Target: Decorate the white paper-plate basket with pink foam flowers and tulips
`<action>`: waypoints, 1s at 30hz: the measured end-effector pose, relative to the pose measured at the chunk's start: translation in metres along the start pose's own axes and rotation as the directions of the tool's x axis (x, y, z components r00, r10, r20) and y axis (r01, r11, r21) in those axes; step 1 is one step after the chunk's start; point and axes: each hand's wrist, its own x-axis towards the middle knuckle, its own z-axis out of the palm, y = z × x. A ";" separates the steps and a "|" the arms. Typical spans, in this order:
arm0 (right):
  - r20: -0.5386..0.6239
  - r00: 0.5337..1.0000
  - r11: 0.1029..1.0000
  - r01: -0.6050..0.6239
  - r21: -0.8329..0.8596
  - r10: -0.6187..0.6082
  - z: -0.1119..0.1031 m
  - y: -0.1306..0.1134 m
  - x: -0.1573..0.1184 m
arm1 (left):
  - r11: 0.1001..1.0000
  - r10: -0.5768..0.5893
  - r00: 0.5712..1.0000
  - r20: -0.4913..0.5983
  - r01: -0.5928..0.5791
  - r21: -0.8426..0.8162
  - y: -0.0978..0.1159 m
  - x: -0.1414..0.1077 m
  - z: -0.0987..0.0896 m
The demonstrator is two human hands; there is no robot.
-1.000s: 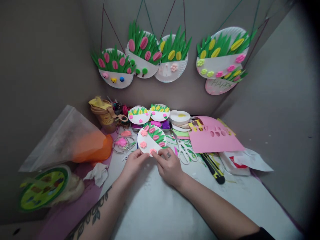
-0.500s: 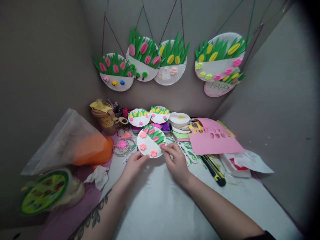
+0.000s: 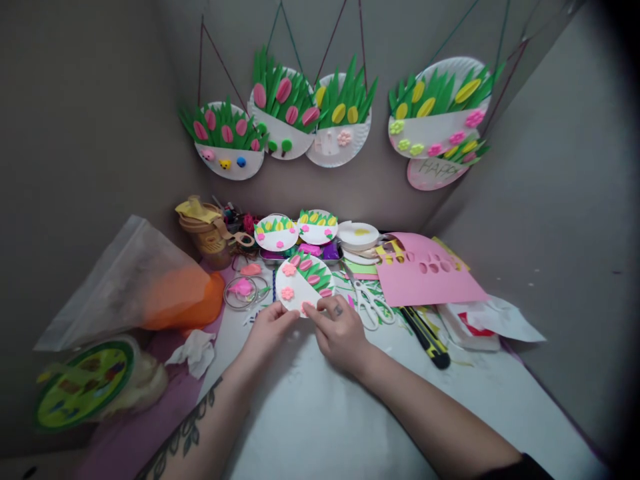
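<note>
A small white paper plate [image 3: 295, 283] is held up over the table, tilted, with green paper grass, pink paper tulips and coral-pink flowers on its front. My left hand [image 3: 270, 328] pinches its lower left edge between thumb and fingers. At the lower right edge, my right hand [image 3: 340, 333] has its fingers closed, the fingertips on the lowest pink flower [image 3: 307, 306], which they partly cover. Whether the right thumb grips the rim from behind is hard to see. Just past the plate lie white-handled scissors [image 3: 369, 303] among green paper scraps.
Two finished-looking plates [image 3: 276, 240] lean behind on a tray of coloured clay. Pink cut-out paper [image 3: 433, 270] and a black-yellow cutter [image 3: 425, 337] lie right. At left are a cup [image 3: 205, 233], a zip bag [image 3: 150, 293] and a green-lidded tub [image 3: 87, 387]. Decorated plates [image 3: 230, 157] hang above.
My right hand has moved left and down, from the tulip at the plate's right side to the lowest pink flower. My left hand keeps its hold. The view has shifted slightly.
</note>
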 end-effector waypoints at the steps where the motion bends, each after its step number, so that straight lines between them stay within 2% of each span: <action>1: 0.004 1.000 1.000 -0.004 -0.001 0.004 0.000 0.000 0.000 | 1.000 0.017 1.000 0.009 -0.017 0.022 0.000 0.000 0.000; 4: -0.007 0.999 0.996 -0.047 0.071 0.048 0.001 0.000 0.001 | 0.996 0.058 0.998 0.021 -0.059 0.070 -0.003 0.000 -0.001; 7: -0.096 0.979 0.948 -0.149 0.281 0.182 0.000 0.003 0.003 | 0.998 0.033 0.999 0.012 -0.033 0.051 -0.003 0.000 -0.001; 9: -0.164 0.955 0.915 -0.174 0.363 0.247 -0.001 0.005 0.004 | 1.000 -0.001 1.000 0.006 0.001 0.019 -0.002 0.000 -0.002; 12: -0.185 0.962 0.951 -0.146 0.273 0.200 -0.002 0.004 0.002 | 1.000 -0.014 1.000 0.002 0.014 -0.027 0.002 -0.001 -0.002; 16: -0.092 0.987 0.983 -0.117 0.139 0.130 0.001 0.001 0.000 | 0.998 -0.014 1.000 0.000 0.013 -0.069 0.007 -0.003 0.000; 18: -0.081 0.984 0.968 -0.141 0.209 0.161 0.004 0.001 0.001 | 0.996 -0.019 1.000 0.002 0.019 -0.084 0.007 -0.003 0.000; 21: -0.070 0.963 0.884 -0.209 0.417 0.260 0.007 0.003 0.002 | 0.995 -0.020 1.000 0.012 0.021 -0.096 0.006 -0.003 0.001; 23: -0.081 0.956 0.853 -0.212 0.478 0.283 0.008 0.003 0.001 | 0.996 -0.029 1.000 0.011 0.030 -0.089 0.006 -0.002 0.000; 28: -0.099 0.983 0.948 -0.119 0.295 0.155 0.006 -0.001 -0.004 | 0.997 -0.021 1.000 -0.022 0.020 -0.073 0.008 -0.003 0.000; 30: -0.092 0.985 0.953 -0.117 0.281 0.148 0.003 -0.001 -0.002 | 0.998 -0.016 1.000 -0.025 0.014 -0.067 0.008 -0.003 0.000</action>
